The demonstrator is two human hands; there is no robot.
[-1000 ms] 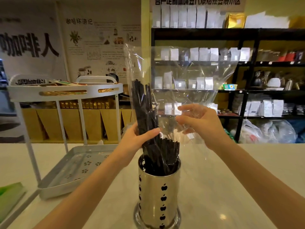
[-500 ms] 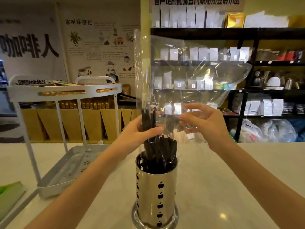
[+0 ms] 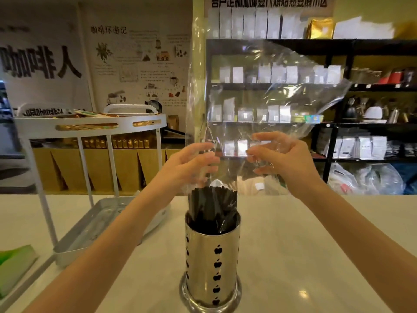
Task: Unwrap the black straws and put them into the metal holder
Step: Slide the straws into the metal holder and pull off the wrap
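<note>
A bundle of black straws [image 3: 212, 206] stands upright in the shiny metal holder [image 3: 213, 263], which has apple-shaped cut-outs and sits on the pale counter in front of me. Above it hangs a clear plastic wrapper [image 3: 259, 96], held up by both hands at its lower end. My left hand [image 3: 191, 164] pinches the wrapper's left side just above the straw tops. My right hand [image 3: 282, 159] grips its right side. The wrapper's lower end still reaches down around the straw tops; no straws show higher up in it.
A white two-tier rack [image 3: 90, 125] stands on the counter to the left, with its lower tray [image 3: 94, 229] near my left forearm. A green object [image 3: 13, 265] lies at the left edge. Dark shelves [image 3: 338, 86] with white bags fill the background.
The straws have slid down out of the wrapper into the holder. Both hands have risen with the wrapper, and my left hand has let go of the straws and holds only plastic.
</note>
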